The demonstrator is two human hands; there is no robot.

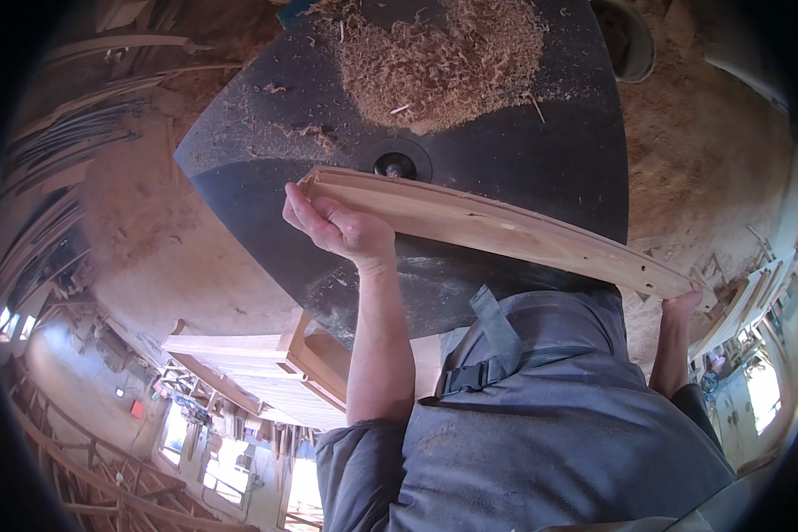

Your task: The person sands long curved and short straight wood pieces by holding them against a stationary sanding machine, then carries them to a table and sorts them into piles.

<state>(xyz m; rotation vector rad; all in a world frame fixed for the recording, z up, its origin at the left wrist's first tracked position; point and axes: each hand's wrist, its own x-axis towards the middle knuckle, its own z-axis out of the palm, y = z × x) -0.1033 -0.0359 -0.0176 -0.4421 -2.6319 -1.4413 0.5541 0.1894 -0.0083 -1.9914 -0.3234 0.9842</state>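
Observation:
A long, slightly curved wooden board [514, 229] lies slantwise over the dark machine table, its near left end higher in the picture than its right end. My left hand [341, 223] is closed around the board's left end. At the opposite end, beyond the table's right edge, my right hand [680, 304] grips the board; its fingers are partly hidden. Just behind the board's far edge sits a round dark spindle [395, 165] in a circular recess. Small dark holes show in the board near its right end.
Wood shavings [443, 66] are heaped on the far part of the dark machine table [550, 142]. A wooden frame-like piece [248, 355] stands at the lower left, with long wood strips [71, 160] beyond. Boards [745, 306] are stacked at the right. A round bucket-like container [634, 44] stands behind.

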